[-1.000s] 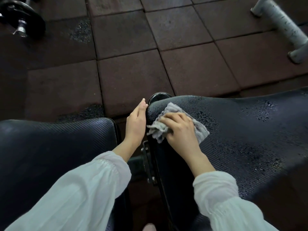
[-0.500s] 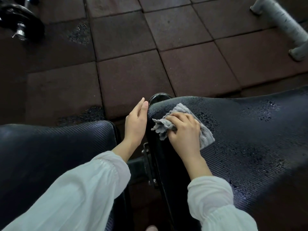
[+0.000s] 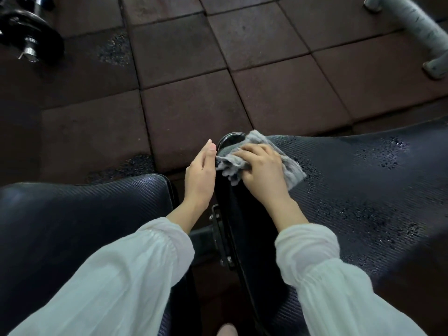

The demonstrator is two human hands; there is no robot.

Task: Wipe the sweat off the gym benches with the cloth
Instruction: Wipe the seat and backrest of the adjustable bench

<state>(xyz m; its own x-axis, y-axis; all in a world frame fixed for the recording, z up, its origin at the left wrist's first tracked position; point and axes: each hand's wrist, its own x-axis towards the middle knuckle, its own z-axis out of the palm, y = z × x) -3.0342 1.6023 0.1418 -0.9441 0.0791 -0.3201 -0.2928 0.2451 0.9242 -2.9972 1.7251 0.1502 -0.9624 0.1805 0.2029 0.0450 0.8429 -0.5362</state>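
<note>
A grey cloth (image 3: 292, 170) lies bunched on the far left corner of the black bench pad (image 3: 363, 190) at the right. My right hand (image 3: 263, 172) presses down on the cloth, its fingers bent over the folds. Dark sweat droplets speckle the pad to the right of the cloth. My left hand (image 3: 201, 178) stands on edge with straight fingers against the left end of this pad, beside the cloth. A second black pad (image 3: 72, 226) fills the lower left, partly hidden by my white sleeve.
Brown rubber floor tiles (image 3: 194, 112) stretch beyond the benches. A black weight plate on a bar (image 3: 29, 35) lies at the top left. A grey-white metal frame tube (image 3: 421, 27) crosses the top right. A metal bracket (image 3: 218, 229) sits in the gap between the pads.
My right hand has pushed the cloth up toward the pad's far left corner, over the edge by the round black end cap. My left hand stays against the pad's end.
</note>
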